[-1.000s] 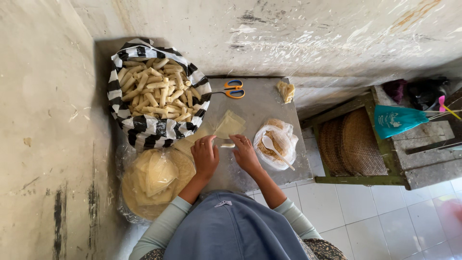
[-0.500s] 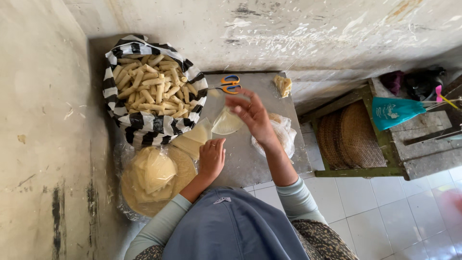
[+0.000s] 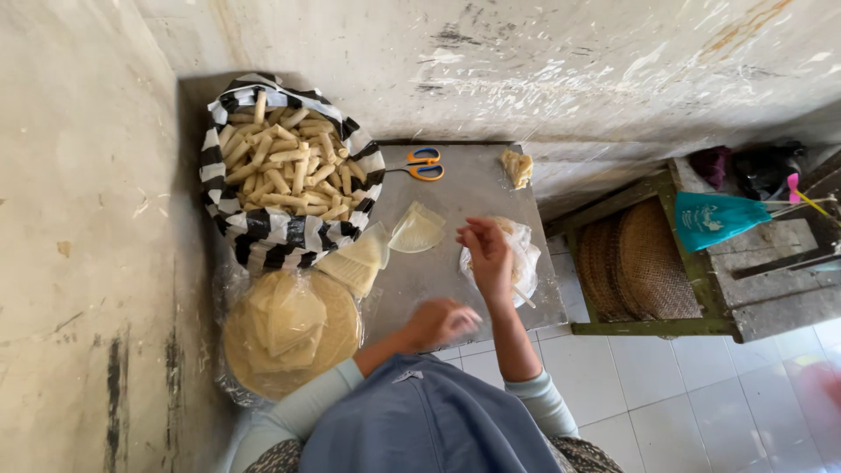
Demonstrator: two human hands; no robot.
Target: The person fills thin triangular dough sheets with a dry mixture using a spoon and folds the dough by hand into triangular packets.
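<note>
A grey bench (image 3: 473,201) carries the work. At its left end stands a black-and-white striped bag (image 3: 289,232) heaped with pale rolled sticks; in front of it lies a stack of round wrappers (image 3: 285,324) in clear plastic. A folded wrapper (image 3: 418,229) lies flat mid-bench. The right hand (image 3: 486,254) hovers over a plastic bag of filling (image 3: 524,258), fingers bunched loosely. The left hand (image 3: 442,320), blurred, sits near the bench's front edge; I cannot tell how its fingers stand. Orange scissors (image 3: 425,164) lie at the back
</note>
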